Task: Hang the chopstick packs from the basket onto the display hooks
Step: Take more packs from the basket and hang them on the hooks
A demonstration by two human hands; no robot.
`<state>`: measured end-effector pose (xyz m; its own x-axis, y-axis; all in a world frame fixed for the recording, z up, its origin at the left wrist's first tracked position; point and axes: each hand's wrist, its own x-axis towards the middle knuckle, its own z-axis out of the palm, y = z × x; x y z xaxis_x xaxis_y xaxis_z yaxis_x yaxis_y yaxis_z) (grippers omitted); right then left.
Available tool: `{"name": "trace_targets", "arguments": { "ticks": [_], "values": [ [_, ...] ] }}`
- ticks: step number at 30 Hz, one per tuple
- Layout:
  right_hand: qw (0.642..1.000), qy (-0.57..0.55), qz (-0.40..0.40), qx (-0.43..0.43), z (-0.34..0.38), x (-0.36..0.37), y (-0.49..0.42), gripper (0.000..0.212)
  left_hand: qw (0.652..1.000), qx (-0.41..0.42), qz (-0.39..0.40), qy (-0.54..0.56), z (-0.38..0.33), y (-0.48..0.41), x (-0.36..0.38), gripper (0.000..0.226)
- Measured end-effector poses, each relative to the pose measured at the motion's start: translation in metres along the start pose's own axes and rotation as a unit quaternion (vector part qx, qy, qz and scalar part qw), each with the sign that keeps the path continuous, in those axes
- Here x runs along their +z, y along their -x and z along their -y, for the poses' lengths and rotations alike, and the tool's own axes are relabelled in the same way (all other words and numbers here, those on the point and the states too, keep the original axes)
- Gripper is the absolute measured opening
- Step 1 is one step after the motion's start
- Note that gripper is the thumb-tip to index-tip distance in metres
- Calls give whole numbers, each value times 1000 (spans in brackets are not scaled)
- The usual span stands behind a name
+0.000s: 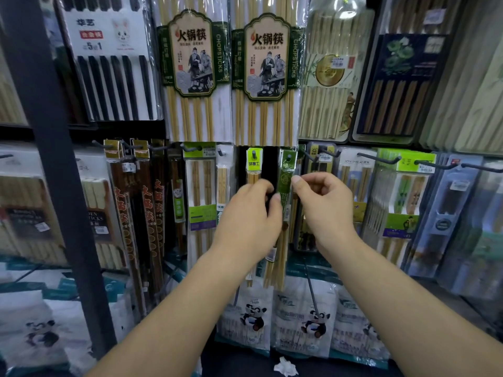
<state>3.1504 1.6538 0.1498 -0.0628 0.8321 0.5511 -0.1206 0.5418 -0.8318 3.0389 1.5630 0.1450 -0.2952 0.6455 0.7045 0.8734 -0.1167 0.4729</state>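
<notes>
Holding the green pack [285, 183] upright between both hands, you have it at the middle row of the display, straight ahead of you. Its header sits on a hook [289, 158], whose dark tip shows through the hole near the top of the card. Your left hand [247, 213] is curled round the pack's left side with its fingertips against the green wrapper. The pack runs down behind that hand, and the pale stick ends come out below your wrist. Your right hand [324, 205] pinches the pack's right edge, thumb pressed on the wrapper just under the header and the other fingers curled back toward the palm. The two hands are level and close together.

Just left of the green pack, a yellow-tagged pack [254, 162] hangs on its own hook, partly hidden by your left knuckles. Above, two tall packs [190, 66] with green-and-cream labels hang side by side, their lower ends reaching down to the hook row. Black chopsticks [114, 83] on a white card fill the upper left. Below your forearms, panda bags [253, 318] line the bottom of the display. A dark post [54, 159] slants down the left side in front of the racks. A paper scrap [285, 367] lies on the dark surface at the bottom edge.
</notes>
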Motion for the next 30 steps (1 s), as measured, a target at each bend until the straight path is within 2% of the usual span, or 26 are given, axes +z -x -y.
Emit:
{"name": "trace_targets", "arguments": {
  "ticks": [2, 5, 9, 13, 16, 20, 30],
  "values": [
    [1000, 6, 3, 5, -6, -2, 1, 14, 997, -9, -3, 70, -8, -6, 2, 33],
    [999, 24, 33, 5, -14, -1, 3, 33, 982, -59, 30, 177, -18, -14, 13, 45],
    [998, 20, 57, 1, -22, 3, 4, 47, 960, -128, 44, 245, -24, -22, 26, 59],
    [991, -15, 130, 13, -28, 11, 5, 55, 931, -179, 68, 311, -25, -32, 37, 63],
    [984, 1, 180, 6, -35, 16, 5, 57, 898, -208, 97, 375, -21, -41, 45, 63],
    [978, 25, 206, 6, -48, 19, 1, 56, 872, -207, 95, 434, -14, -49, 54, 62],
    [975, 25, 220, -7, -68, 29, -25, 54, 855, -252, 61, 449, -7, -68, 76, 72]
  ]
}}
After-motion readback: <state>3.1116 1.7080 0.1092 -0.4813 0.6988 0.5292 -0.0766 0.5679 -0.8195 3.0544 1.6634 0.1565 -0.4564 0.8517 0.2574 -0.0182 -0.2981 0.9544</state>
